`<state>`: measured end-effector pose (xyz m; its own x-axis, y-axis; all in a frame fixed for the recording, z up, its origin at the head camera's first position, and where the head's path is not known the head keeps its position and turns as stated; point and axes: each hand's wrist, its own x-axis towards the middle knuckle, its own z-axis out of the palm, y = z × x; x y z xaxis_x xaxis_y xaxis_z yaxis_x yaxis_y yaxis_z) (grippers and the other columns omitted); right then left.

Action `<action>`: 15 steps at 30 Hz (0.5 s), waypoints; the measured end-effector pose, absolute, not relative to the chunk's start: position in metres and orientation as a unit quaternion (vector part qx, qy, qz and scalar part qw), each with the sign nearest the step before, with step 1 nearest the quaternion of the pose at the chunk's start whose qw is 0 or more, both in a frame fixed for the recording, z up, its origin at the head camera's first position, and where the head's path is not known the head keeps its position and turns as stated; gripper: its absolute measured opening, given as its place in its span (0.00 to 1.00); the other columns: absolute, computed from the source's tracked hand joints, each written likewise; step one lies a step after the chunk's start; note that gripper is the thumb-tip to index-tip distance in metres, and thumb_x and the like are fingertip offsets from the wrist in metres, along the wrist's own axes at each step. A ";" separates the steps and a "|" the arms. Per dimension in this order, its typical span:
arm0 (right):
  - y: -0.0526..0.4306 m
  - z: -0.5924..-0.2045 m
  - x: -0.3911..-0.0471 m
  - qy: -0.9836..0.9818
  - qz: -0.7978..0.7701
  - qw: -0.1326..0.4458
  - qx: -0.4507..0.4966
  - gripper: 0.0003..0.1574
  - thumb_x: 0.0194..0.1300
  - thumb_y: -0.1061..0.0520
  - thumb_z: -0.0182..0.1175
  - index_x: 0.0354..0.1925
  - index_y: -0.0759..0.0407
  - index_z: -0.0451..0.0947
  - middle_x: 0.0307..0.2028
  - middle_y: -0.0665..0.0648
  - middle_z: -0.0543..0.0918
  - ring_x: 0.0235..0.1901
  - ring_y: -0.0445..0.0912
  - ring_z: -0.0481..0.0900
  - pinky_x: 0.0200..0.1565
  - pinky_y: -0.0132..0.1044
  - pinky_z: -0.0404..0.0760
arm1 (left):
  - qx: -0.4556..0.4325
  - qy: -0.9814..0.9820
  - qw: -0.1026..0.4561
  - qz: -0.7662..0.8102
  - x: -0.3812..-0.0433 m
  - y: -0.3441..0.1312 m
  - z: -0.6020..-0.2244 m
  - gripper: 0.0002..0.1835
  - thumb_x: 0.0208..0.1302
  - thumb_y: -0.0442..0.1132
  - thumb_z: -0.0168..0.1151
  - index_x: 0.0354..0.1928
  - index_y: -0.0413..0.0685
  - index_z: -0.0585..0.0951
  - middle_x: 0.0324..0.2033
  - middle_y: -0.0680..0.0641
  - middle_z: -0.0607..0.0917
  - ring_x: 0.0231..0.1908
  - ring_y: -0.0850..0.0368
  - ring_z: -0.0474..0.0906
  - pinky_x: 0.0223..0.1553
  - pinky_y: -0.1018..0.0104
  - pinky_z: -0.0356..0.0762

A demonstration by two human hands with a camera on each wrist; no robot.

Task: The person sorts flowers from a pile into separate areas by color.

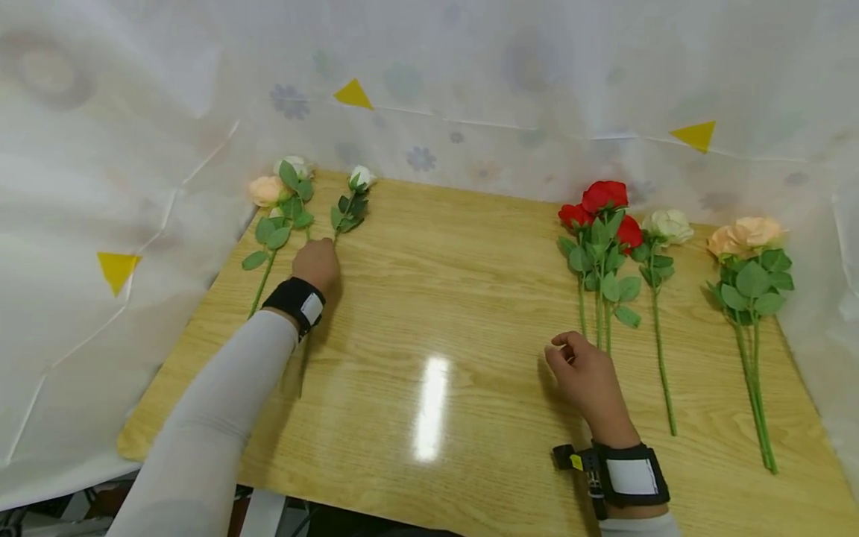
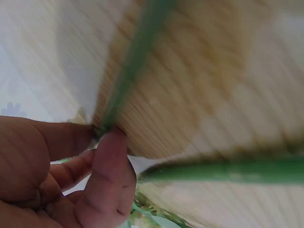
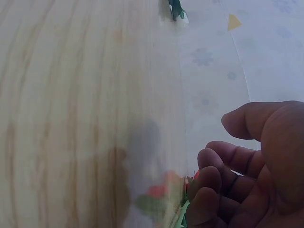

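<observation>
My left hand pinches a green rose stem between thumb and finger at the left of the table. Just beyond the fingers lies a white rose with dark leaves. A second white rose and a peach rose lie to the left; I cannot tell which white rose is held. Another green stem runs close beside the pinched one. At the right, my right hand holds nothing, fingers loosely bent, near the lower stems of several red roses.
Right of the red roses lies a single cream rose, then a bunch of peach roses near the right edge of the wooden table. A patterned white curtain with yellow triangles hangs behind the table and along its sides.
</observation>
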<state>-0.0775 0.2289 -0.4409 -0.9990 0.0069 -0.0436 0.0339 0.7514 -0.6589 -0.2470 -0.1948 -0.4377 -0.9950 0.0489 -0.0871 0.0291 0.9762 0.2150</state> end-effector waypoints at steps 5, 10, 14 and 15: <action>0.229 -0.442 -0.078 0.936 -0.353 0.008 0.010 0.17 0.70 0.48 0.49 0.46 0.59 0.75 0.27 0.56 0.80 0.16 0.46 0.70 0.18 0.39 0.70 | 0.025 0.990 0.058 0.126 -0.249 -0.195 -0.438 0.17 0.69 0.31 0.35 0.43 0.26 0.74 0.34 0.27 0.80 0.35 0.32 0.77 0.37 0.40 0.78; 0.227 -0.444 -0.080 0.934 -0.357 -0.001 0.007 0.17 0.70 0.48 0.50 0.46 0.58 0.76 0.25 0.55 0.78 0.16 0.46 0.69 0.18 0.40 0.69 | 0.026 0.982 0.096 0.161 -0.247 -0.190 -0.428 0.15 0.66 0.30 0.40 0.48 0.29 0.73 0.35 0.29 0.80 0.33 0.37 0.77 0.34 0.46 0.77; 0.222 -0.443 -0.083 0.929 -0.371 -0.006 0.004 0.17 0.70 0.47 0.50 0.45 0.58 0.76 0.26 0.56 0.77 0.19 0.48 0.70 0.21 0.41 0.70 | 0.030 0.962 0.122 0.243 -0.241 -0.172 -0.416 0.20 0.64 0.30 0.44 0.59 0.36 0.68 0.25 0.39 0.78 0.20 0.49 0.71 0.22 0.59 0.69; 0.219 -0.442 -0.085 0.925 -0.380 -0.003 0.006 0.18 0.70 0.47 0.50 0.45 0.58 0.76 0.28 0.56 0.78 0.21 0.48 0.71 0.23 0.41 0.71 | 0.033 0.954 0.129 0.270 -0.240 -0.166 -0.413 0.22 0.65 0.31 0.44 0.61 0.38 0.67 0.23 0.41 0.77 0.18 0.52 0.69 0.21 0.61 0.67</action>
